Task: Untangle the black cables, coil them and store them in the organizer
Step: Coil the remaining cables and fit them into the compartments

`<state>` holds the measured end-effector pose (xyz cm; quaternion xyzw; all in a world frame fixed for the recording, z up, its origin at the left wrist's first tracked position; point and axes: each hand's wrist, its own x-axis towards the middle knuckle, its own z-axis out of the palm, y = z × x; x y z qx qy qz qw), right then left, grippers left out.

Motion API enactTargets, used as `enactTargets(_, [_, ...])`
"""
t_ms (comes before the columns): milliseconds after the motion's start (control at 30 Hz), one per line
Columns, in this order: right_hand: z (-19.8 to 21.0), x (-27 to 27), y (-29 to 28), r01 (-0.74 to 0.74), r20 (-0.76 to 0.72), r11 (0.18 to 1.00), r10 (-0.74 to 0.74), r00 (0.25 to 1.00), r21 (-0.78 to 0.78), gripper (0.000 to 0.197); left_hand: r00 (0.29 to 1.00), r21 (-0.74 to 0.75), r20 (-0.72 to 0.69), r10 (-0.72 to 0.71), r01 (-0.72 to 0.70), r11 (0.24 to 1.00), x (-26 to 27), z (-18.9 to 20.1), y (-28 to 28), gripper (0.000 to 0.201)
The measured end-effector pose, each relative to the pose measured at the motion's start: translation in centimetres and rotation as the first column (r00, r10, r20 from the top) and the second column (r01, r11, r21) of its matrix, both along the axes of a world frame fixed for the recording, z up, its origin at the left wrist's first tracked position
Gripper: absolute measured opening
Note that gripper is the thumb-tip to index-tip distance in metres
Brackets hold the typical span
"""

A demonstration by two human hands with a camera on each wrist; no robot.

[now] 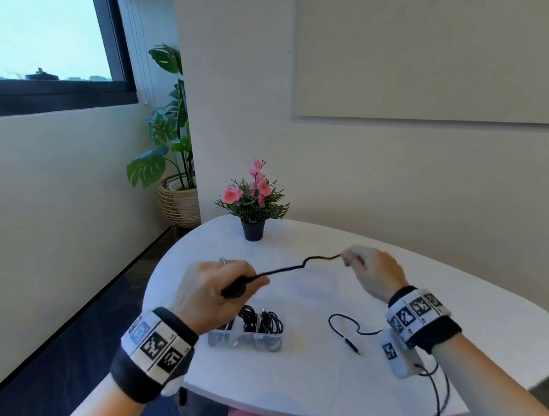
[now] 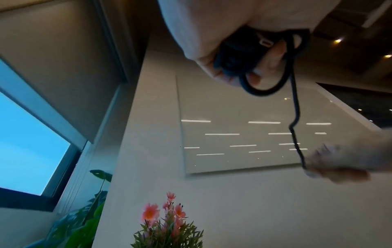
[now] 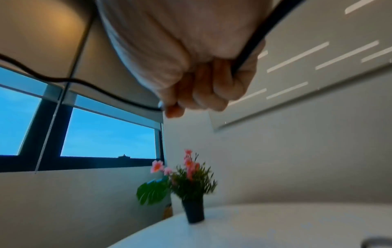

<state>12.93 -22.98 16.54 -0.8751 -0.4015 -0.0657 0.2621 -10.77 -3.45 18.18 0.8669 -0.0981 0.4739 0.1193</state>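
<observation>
On the white table point(image 1: 441, 342) we've got a little pot of pink flowers point(image 1: 253, 199) at the far edge, and nearer us the clear organizer point(image 1: 244, 340) with coiled cables already in it, plus a loose black cable point(image 1: 343, 330) lying just right of it. Nothing's blocking our hands. Our left hand point(image 1: 214, 291) is curled round a small coil of the black cable point(image 1: 300, 265) while our right hand point(image 1: 370, 271) pinches its free end, so it's stretched roughly left to right above the table, a bit kinked.

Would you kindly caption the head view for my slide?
Left hand grips a coiled black cable while right hand pinches its free end above the organizer.
</observation>
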Motion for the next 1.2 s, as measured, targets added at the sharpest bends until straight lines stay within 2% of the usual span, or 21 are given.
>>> enactTargets(67, [-1.6, -1.5, 0.8, -0.151, -0.09, 0.975, 0.137, 0.986, -0.166, 0.033, 0.997, -0.181, 0.068, 0.03, -0.017, 0.983, 0.3, 0.7, -0.5, 0.029])
enactTargets(133, [-2.8, -3.3, 1.7, -0.254, -0.104, 0.936, 0.235, 0.966, -0.245, 0.032, 0.997, -0.45, 0.068, 0.034, 0.001, 0.893, 1.0, 1.0, -1.5, 0.028])
enactTargets(200, [-3.5, -4.3, 2.5, -0.293, -0.069, 0.928, 0.285, 0.956, -0.232, 0.03, 0.997, -0.686, 0.076, -0.007, 0.057, 0.725, 1.7, 1.5, -2.4, 0.024])
enactTargets(233, [-3.5, -4.7, 2.8, -0.305, -0.061, 0.931, 0.299, 0.952, -0.201, 0.03, 0.99, -0.776, 0.136, -0.038, 0.13, 0.618, 2.0, 1.8, -2.7, 0.021])
enactTargets(300, [-3.4, -5.2, 3.2, -0.323, -0.077, 0.939, 0.315, 0.946, -0.12, 0.03, 0.948, -0.892, 0.315, -0.051, 0.314, 0.324, 2.6, 2.8, -2.7, 0.019])
enactTargets(333, [-3.2, -5.3, 3.3, -0.329, -0.086, 0.942, 0.323, 0.943, -0.07, 0.031, 0.918, -0.898, 0.395, -0.044, 0.395, 0.194, 2.8, 3.3, -2.5, 0.021])
enactTargets(367, [-2.9, -5.4, 3.3, -0.332, -0.091, 0.943, 0.329, 0.94, -0.019, 0.031, 0.89, -0.883, 0.454, -0.046, 0.457, 0.111, 2.8, 3.7, -2.1, 0.022])
enactTargets(433, [-2.5, -5.5, 3.2, -0.335, -0.102, 0.941, 0.338, 0.936, 0.045, 0.032, 0.859, -0.861, 0.502, -0.099, 0.507, 0.036, 2.9, 4.0, -1.4, 0.026])
enactTargets(567, [-2.5, -6.2, 2.9, -0.363, -0.14, 0.931, 0.365, 0.921, 0.039, 0.031, 0.839, -0.858, 0.512, -0.183, 0.494, -0.139, 2.9, 3.5, -0.9, 0.039])
enactTargets(667, [-3.2, -7.3, 3.1, -0.421, -0.17, 0.907, 0.411, 0.895, -0.025, 0.034, 0.808, -0.805, 0.578, -0.116, 0.541, -0.242, 3.1, 3.0, -1.2, 0.033])
enactTargets(733, [-3.7, -8.2, 3.0, -0.486, -0.21, 0.872, 0.465, 0.86, -0.063, 0.035, 0.827, -0.803, 0.56, -0.055, 0.524, -0.284, 3.0, 2.8, -1.2, 0.032])
enactTargets(800, [-3.7, -8.8, 2.7, -0.546, -0.24, 0.833, 0.515, 0.823, -0.085, 0.036, 0.875, -0.847, 0.484, -0.016, 0.464, -0.259, 2.7, 2.7, -0.9, 0.032])
enactTargets(867, [-2.7, -9.2, 2.1, -0.579, -0.257, 0.812, 0.545, 0.798, -0.075, 0.034, 0.924, -0.907, 0.381, 0.025, 0.378, -0.187, 2.6, 2.5, 0.1, 0.035])
enactTargets(967, [0.4, -9.3, 1.2, -0.589, -0.29, 0.802, 0.589, 0.755, 0.098, 0.024, 0.987, -0.99, 0.142, 0.074, 0.141, 0.017, 3.0, 1.3, 1.5, 0.032])
enactTargets(1033, [2.6, -9.0, 1.1, -0.604, -0.275, 0.77, 0.638, 0.719, 0.206, 0.017, 0.998, -0.988, -0.033, 0.05, -0.04, 0.148, 3.7, 0.1, 1.6, 0.034])
enactTargets(1100, [4.1, -8.6, 1.6, -0.618, -0.204, 0.752, 0.657, 0.725, 0.229, 0.014, 0.974, -0.918, -0.224, 0.005, -0.213, 0.334, 4.3, -0.8, 0.6, 0.047])
enactTargets(1167, [4.8, -8.0, 2.0, -0.608, -0.162, 0.755, 0.651, 0.742, 0.246, 0.011, 0.915, -0.736, -0.403, 0.02, -0.337, 0.588, 4.3, -0.9, -0.9, 0.058])
enactTargets(1200, [5.1, -7.5, 2.3, -0.598, -0.157, 0.755, 0.647, 0.746, 0.268, 0.009, 0.885, -0.635, -0.464, 0.028, -0.355, 0.687, 4.2, -0.8, -1.6, 0.064])
